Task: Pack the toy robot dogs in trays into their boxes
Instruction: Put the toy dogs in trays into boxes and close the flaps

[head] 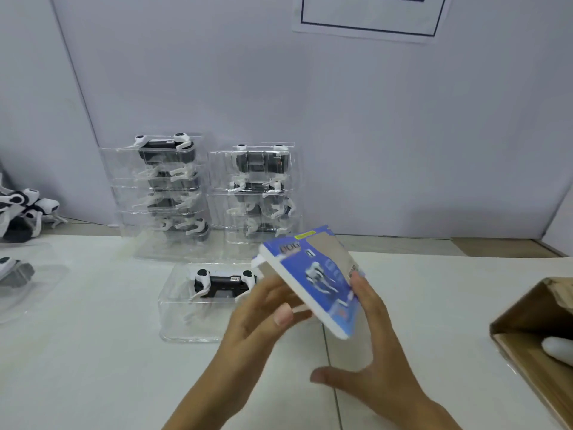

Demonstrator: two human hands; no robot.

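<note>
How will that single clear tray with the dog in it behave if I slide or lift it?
The clear tray looks thin and glossy, so it probably flexes and may slip on the smooth table. The toy dog sits high in it, so it could tip if lifted by one edge.

The blue box (313, 274) held above the table bears the word "DOG" in dark letters near its upper left corner. A small yellow sticker (305, 235) sits on its top edge, its print too blurred to read. The wall sign (369, 17) shows only a dark frame line.
</note>
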